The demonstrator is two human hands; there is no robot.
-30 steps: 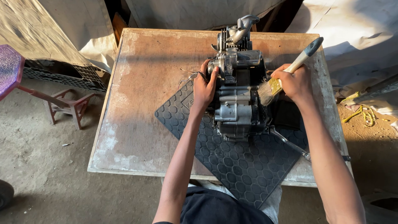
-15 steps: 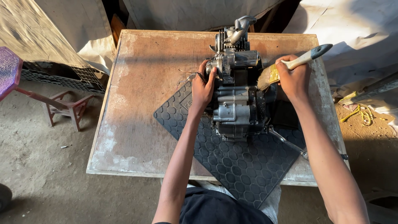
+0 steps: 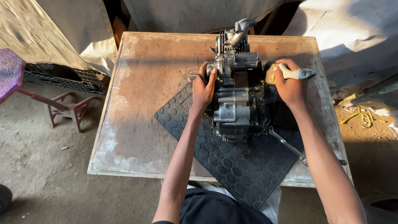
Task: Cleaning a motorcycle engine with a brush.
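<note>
Engine [image 3: 238, 99] of grey metal, small and finned, stands at the centre of our view on a black rubber mat [image 3: 244, 170] with a honeycomb pattern, which lies skewed across a worn wooden bench [image 3: 141, 103]. We brace the engine from both sides. Our left hand [image 3: 203, 89] presses flat against the engine's left flank, fingers spread over the casing and gripping its edge. Our right hand [image 3: 290, 87] is closed around the handle of a paintbrush [image 3: 290, 74], whose yellowish bristles touch the engine's right flank near its upper end; the brush's dark handle tip points away from the engine to the right. A thin metal lever [image 3: 290, 147] juts from the lower right of the engine and reaches over the mat toward the near right edge of the bench. Loose wires [image 3: 188, 79] lie just left of the engine, beside our left hand. Well left of the engine, off the bench, a purple stool [image 3: 10, 72] with a reddish frame stands on the dirt floor [image 3: 41, 174]. Pale tarpaulin [image 3: 195, 14] hangs beyond the engine, behind the bench. Yellow cord [image 3: 360, 114] lies on the ground, well right of the engine.
</note>
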